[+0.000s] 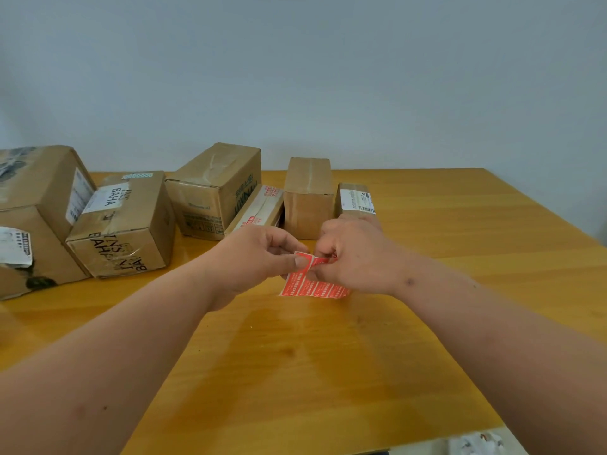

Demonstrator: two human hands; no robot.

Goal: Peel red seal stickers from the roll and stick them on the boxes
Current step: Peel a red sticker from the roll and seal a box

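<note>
A strip of red seal stickers [312, 287] hangs above the middle of the wooden table [295, 356]. My left hand [259, 254] pinches its top left corner between thumb and fingers. My right hand [351, 257] pinches the top edge of the strip just to the right, its fingers curled over a sticker's corner. Behind my hands lies a flat box [259, 208] with red seal stickers on its top. A small upright box [307, 195] and a labelled box [354, 200] stand to its right.
More cardboard boxes stand at the back left: a long one [213, 188], one marked BAHA [124, 224] and a large one [36, 208] at the table's left edge. A white thing [476, 441] lies beyond the table's near right corner. A wall rises behind.
</note>
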